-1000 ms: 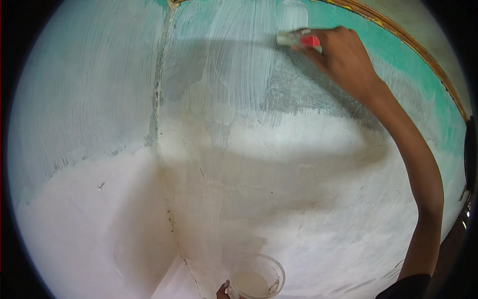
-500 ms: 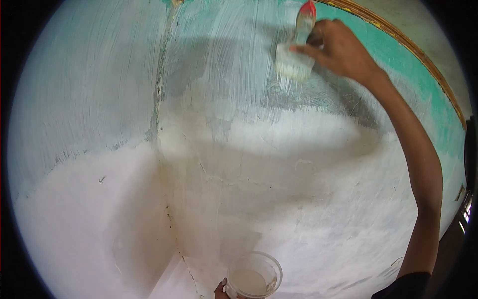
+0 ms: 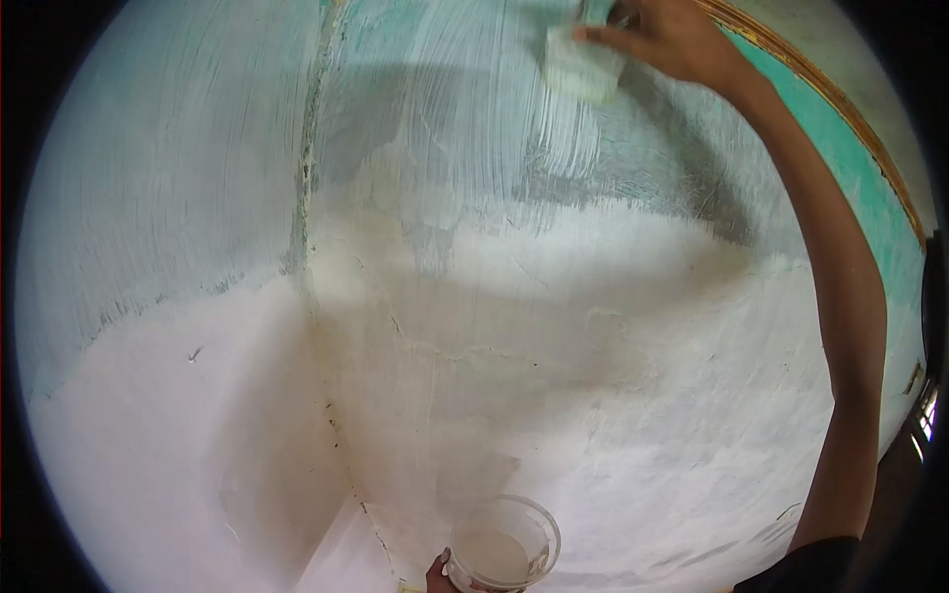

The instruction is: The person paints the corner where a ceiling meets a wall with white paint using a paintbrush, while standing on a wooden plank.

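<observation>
Right hand (image 3: 672,40) at top of frame gripped the paintbrush (image 3: 583,64), bristles flat on the wall (image 3: 613,326); left hand (image 3: 440,575) at bottom edge closed on the paint tub (image 3: 504,544), kept within dipping reach

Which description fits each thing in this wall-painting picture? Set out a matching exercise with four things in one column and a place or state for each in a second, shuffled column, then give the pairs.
Things:
1. paintbrush
2. plastic tub
3. right hand
4. green strip of wall

Descriptions:
A. unpainted, at the upper right beside the brown trim
B. gripping the brush, raised to the top of the picture
C. bristles pressed against the wall, white with paint
D. held at the bottom edge, with white paint inside

Pairs: 1-C, 2-D, 3-B, 4-A
</observation>
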### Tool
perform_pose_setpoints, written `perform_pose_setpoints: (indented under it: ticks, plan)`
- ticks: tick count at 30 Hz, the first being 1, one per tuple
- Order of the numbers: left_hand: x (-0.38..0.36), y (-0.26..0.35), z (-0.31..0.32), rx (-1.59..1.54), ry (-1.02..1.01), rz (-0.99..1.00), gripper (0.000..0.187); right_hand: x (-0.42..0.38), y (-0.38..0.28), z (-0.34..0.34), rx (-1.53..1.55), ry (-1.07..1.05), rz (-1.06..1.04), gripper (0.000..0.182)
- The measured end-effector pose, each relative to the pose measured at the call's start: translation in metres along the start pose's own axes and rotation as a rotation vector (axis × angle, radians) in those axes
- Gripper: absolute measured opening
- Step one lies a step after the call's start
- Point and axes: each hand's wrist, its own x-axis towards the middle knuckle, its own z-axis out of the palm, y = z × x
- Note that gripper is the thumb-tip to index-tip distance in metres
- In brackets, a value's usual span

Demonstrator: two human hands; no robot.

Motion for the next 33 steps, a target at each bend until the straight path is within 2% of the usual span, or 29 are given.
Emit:
perform_pose_setpoints:
  ticks: [1, 4, 7, 8, 10, 12, 15, 18, 21, 24, 27, 30, 33]
  plan:
    - [-0.001, 0.0, 0.001, 0.001, 0.006, 0.003, 0.086, 0.008, -0.003, -0.017, -0.006, 0.141, -0.212, 0.024]
    - [-0.003, 0.0, 0.006, 0.001, 0.023, 0.013, 0.087, 0.018, -0.002, -0.023, -0.011, 0.235, -0.1, 0.027]
    - [-0.007, 0.002, 0.012, 0.008, 0.048, 0.024, 0.088, 0.007, -0.015, -0.019, -0.267, 0.151, -0.043, 0.029]
    - [-0.008, 0.002, 0.012, 0.011, 0.055, 0.029, 0.088, 0.002, -0.013, -0.012, -0.479, 0.125, 0.031, 0.027]
    - [-0.009, 0.002, 0.018, 0.022, 0.074, 0.041, 0.088, -0.009, -0.016, -0.005, -0.277, 0.282, -0.179, 0.026]
    - [-0.008, 0.003, 0.019, 0.061, 0.092, 0.066, 0.088, -0.017, -0.017, -0.002, -0.38, 0.43, -0.326, 0.025]
    - [-0.002, 0.006, 0.012, 0.024, 0.05, 0.03, 0.087, -0.028, -0.029, 0.0, -0.336, 0.318, -0.147, 0.024]
    - [0.004, 0.006, 0.005, 0.005, 0.02, 0.014, 0.087, -0.036, -0.051, -0.001, -0.317, 0.075, 0.026, 0.024]
    - [0.006, 0.007, 0.001, 0.001, 0.001, 0.011, 0.086, -0.042, -0.035, 0.026, -0.513, 0.166, -0.051, 0.031]
    - [0.007, 0.007, -0.001, -0.007, -0.011, 0.012, 0.086, -0.043, -0.037, 0.036, -0.549, 0.286, -0.03, 0.024]
    - [0.01, 0.007, -0.004, -0.015, -0.02, 0.011, 0.086, -0.041, -0.051, 0.029, -0.484, 0.159, 0.108, 0.024]
    - [0.01, 0.008, -0.007, -0.023, -0.028, 0.007, 0.085, -0.044, -0.041, 0.035, -0.538, 0.358, -0.097, 0.025]
    - [0.011, 0.009, -0.01, -0.029, -0.039, 0.007, 0.085, -0.042, -0.032, 0.033, -0.484, 0.306, -0.089, 0.023]
